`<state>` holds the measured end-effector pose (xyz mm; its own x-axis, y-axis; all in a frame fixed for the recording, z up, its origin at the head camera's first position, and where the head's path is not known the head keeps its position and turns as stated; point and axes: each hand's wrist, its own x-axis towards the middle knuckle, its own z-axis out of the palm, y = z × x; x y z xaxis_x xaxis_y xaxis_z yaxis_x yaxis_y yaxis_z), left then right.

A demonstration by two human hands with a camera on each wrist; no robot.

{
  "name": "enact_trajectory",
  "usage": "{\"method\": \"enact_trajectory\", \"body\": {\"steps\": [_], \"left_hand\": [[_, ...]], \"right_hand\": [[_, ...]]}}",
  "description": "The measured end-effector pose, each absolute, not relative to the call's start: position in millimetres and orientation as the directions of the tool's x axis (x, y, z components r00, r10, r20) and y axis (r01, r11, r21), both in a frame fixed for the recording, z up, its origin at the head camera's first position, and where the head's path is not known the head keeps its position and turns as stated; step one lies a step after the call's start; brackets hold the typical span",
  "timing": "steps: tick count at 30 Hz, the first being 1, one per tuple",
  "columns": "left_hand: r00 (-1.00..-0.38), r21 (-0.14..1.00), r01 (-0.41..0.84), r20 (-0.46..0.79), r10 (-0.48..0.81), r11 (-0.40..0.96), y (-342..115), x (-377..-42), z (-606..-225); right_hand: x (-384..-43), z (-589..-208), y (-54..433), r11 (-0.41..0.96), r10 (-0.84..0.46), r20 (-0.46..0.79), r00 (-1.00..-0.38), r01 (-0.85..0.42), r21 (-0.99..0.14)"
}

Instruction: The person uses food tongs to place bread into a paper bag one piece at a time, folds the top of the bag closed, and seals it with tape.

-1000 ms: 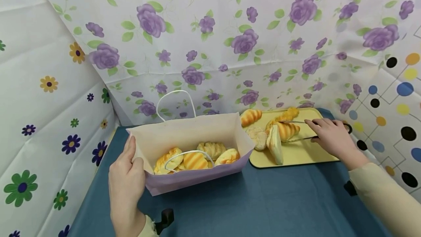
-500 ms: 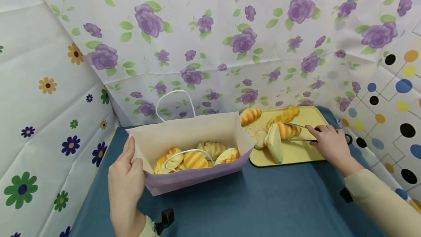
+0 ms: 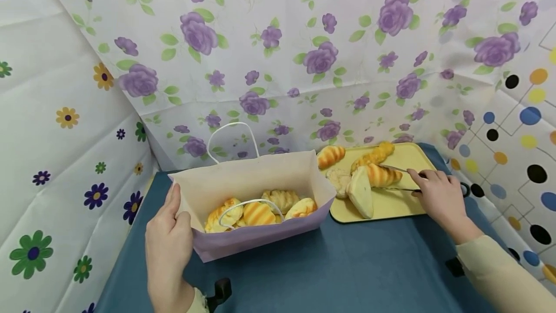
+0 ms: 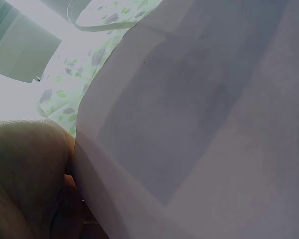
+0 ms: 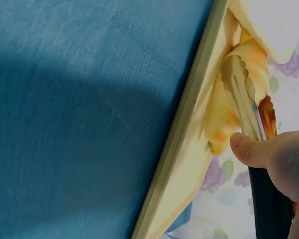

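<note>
My left hand (image 3: pixel 169 243) holds the left side edge of a lilac paper bag (image 3: pixel 260 240), which stands open at the top with several bread pieces (image 3: pixel 259 213) inside. In my right hand (image 3: pixel 443 202) is a pair of metal tongs (image 5: pixel 241 94) with dark handles. The tongs' arms lie on either side of a striped, golden bread roll (image 3: pixel 384 176) on the yellow tray (image 3: pixel 404 202). Against that roll leans a pale wedge-shaped bread (image 3: pixel 361 192). The left wrist view mostly shows the bag's side wall (image 4: pixel 199 129); the fingertips there are hidden.
A round pale bun (image 3: pixel 338 181), a twisted bread (image 3: pixel 384 149) and another striped roll (image 3: pixel 331 156) lie around the tray's left part. The bag's white handle (image 3: pixel 233 124) rises at the back. Blue cloth (image 3: pixel 347 264) covers the table, with patterned sheets (image 3: pixel 269 62) behind.
The tongs' arms have come closer together about the striped roll, which has shifted slightly right. The wedge-shaped bread has turned to show more of its flat face. My left hand stays on the bag.
</note>
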<state>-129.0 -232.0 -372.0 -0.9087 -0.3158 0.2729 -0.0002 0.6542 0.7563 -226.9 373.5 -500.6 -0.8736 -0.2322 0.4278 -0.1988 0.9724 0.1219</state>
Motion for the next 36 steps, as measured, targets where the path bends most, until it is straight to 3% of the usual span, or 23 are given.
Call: {"method": "enact_trajectory", "body": {"steps": [5, 12, 24, 30, 36], "left_hand": [[-0.909, 0.752, -0.004, 0.272, -0.316, 0.659, -231, -129, -373], [-0.905, 0.753, 0.013, 0.288, -0.312, 0.658, -230, -130, -373], [-0.905, 0.768, 0.026, 0.290, -0.312, 0.640, -230, -130, -374], [-0.905, 0.764, 0.020, 0.288, -0.312, 0.645, -230, -131, -376], [-0.905, 0.754, 0.018, 0.292, -0.310, 0.657, -229, -130, -375]], "right_hand": [[-220, -501, 379, 0.977, -0.209, 0.453, -0.867, -0.171, 0.124], [-208, -507, 394, 0.995, -0.095, 0.403, -0.910, -0.086, 0.041], [-193, -512, 410, 0.999, 0.012, 0.362, -0.932, -0.003, -0.041], [-189, -511, 410, 0.998, 0.024, 0.390, -0.921, 0.001, -0.059], [-185, -509, 411, 0.991, 0.061, 0.342, -0.938, 0.017, -0.130]]}}
